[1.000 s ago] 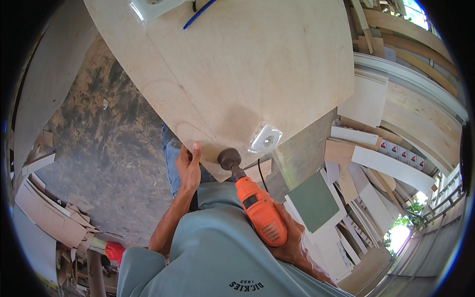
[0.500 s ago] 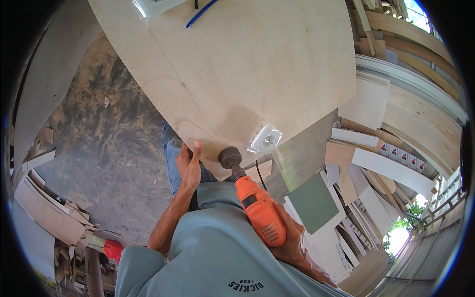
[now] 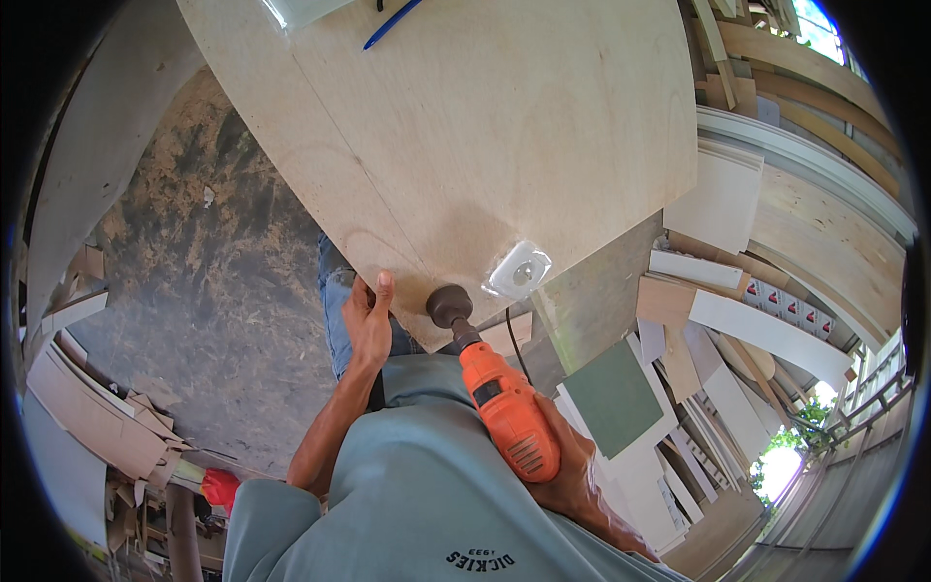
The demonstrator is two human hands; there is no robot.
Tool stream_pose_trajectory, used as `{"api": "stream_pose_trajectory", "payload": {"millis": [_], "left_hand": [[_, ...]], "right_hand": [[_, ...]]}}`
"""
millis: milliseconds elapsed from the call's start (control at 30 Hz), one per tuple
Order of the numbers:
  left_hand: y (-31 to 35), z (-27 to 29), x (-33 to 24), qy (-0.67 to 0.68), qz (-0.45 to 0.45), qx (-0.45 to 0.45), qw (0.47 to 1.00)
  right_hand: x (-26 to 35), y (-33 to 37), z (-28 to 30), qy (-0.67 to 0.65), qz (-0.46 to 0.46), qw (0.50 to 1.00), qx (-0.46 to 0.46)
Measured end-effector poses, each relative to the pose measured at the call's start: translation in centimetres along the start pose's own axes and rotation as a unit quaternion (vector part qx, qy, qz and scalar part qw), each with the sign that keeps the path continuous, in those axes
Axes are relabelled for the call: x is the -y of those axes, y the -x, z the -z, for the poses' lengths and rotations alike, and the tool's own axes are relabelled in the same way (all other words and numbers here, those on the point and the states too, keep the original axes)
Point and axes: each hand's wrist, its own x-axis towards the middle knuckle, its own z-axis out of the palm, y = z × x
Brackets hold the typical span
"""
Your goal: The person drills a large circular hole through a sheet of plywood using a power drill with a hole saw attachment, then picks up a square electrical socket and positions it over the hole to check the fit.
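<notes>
My right hand (image 3: 572, 461) is wrapped round the body of an orange power drill (image 3: 512, 417). A dark, round hole saw (image 3: 449, 305) is fitted in its chuck and sits against the near corner of a pale plywood board (image 3: 543, 126). Whether it has cut into the wood I cannot tell. To the left of it, my left hand (image 3: 369, 325) grips the board's near edge, thumb on top and fingers curled. Just right of the hole saw, a white fitting in clear plastic wrap (image 3: 518, 270) lies on the board.
A blue pen-like stick (image 3: 393, 24) and another clear-wrapped piece (image 3: 301, 10) lie at the board's far side. Stacked wood offcuts and panels (image 3: 713, 194) fill the right. Below the board is a dusty concrete floor (image 3: 213, 281). A dark cord (image 3: 512, 339) hangs behind the drill.
The drill and hole saw have shifted very slightly left and up in the view. The wrapped fitting has moved a little the same way. My left hand keeps its hold.
</notes>
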Motion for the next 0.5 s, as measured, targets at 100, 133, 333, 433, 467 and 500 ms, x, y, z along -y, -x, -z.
{"api": "stream_pose_trajectory", "payload": {"millis": [100, 133, 333, 433, 467, 500], "left_hand": [[-0.19, -0.05, 0.53, -0.002, -0.021, -0.005, 1.000], [-0.27, -0.05, 0.54, -0.002, -0.023, -0.005, 1.000], [-0.06, -0.06, -0.04, -0.014, -0.027, -0.004, 1.000], [-0.11, -0.04, 0.06, -0.013, -0.025, -0.005, 1.000], [-0.12, 0.00, 0.13, -0.011, -0.020, -0.003, 1.000], [-0.18, 0.04, 0.36, -0.008, -0.021, -0.004, 1.000]], "right_hand": [[-0.43, 0.15, -0.39, -0.002, 0.011, 1.000, -0.011], [-0.54, 0.19, -0.49, -0.003, 0.016, 1.000, -0.016], [-0.35, 0.03, -0.11, 0.006, 0.013, 1.000, 0.000], [0.06, -0.07, 0.15, 0.021, 0.012, 1.000, 0.001], [0.04, -0.12, 0.18, 0.021, 0.016, 1.000, 0.001], [0.02, -0.17, 0.20, 0.021, 0.019, 1.000, 0.002]]}}
